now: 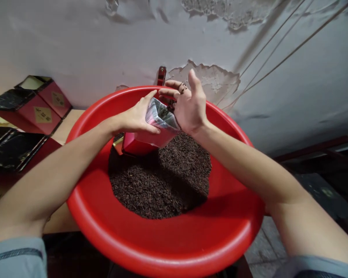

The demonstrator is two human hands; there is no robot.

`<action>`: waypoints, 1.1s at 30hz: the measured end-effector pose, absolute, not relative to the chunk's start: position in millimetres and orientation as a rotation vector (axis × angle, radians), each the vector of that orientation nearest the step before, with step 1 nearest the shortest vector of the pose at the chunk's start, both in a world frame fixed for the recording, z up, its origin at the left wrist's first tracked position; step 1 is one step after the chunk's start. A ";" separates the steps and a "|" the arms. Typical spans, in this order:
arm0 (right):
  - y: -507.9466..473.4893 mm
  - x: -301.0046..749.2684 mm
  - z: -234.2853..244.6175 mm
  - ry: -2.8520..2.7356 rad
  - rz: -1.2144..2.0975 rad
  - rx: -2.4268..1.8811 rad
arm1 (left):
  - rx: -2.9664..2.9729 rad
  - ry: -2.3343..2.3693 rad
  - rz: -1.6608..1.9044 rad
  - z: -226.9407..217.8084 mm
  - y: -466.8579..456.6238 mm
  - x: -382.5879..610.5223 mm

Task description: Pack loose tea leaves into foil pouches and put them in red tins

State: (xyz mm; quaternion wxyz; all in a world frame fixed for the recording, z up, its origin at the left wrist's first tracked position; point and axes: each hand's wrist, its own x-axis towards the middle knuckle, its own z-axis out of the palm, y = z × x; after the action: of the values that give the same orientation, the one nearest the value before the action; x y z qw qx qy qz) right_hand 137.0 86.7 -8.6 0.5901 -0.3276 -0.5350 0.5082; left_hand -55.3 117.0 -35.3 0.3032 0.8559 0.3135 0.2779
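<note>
A red tea box (pixel 137 145) with a clear plastic bag (pixel 163 122) rising from it tilts in the basin, over dark loose tea leaves (pixel 153 189). My left hand (pixel 137 116) grips the bag's mouth from the left, thumb on the near side and fingers on the far side. At the right of that mouth, my right hand (pixel 188 104) is cupped with its thumb raised. Dark tea leaves (pixel 171 105) lie at its fingers, and a few cling to them. The bag's inside is mostly hidden.
The wide red basin (pixel 165 247) surrounds the tea heap. Several red and black boxes (pixel 43 112) with open tops stand at the left. Behind rises a wall (pixel 89 46) with peeling paint, a dark red object (pixel 161 75) against it. Cords (pixel 295 42) slant across at upper right.
</note>
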 end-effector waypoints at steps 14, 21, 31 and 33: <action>21.3 188.1 -147.7 -2.588 0.151 -1.733 | 2.316 0.923 0.690 -35.0 120.8 -62.2; 37.2 191.8 -130.3 -2.639 0.173 -1.764 | 2.328 0.977 0.614 -31.4 116.4 -61.9; 78.7 198.0 -111.8 -1.592 0.774 -1.676 | 2.305 0.932 0.673 -35.7 117.2 -59.4; 94.8 197.4 -85.8 -1.221 0.873 -1.465 | 2.309 0.922 0.680 -38.0 117.7 -58.1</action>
State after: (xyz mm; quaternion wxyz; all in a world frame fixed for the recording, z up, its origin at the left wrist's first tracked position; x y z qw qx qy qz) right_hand 197.4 94.8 -85.8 0.4984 -0.6055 -0.5047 0.3609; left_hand -58.1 117.7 -38.0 0.2782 0.8604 0.3436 0.2533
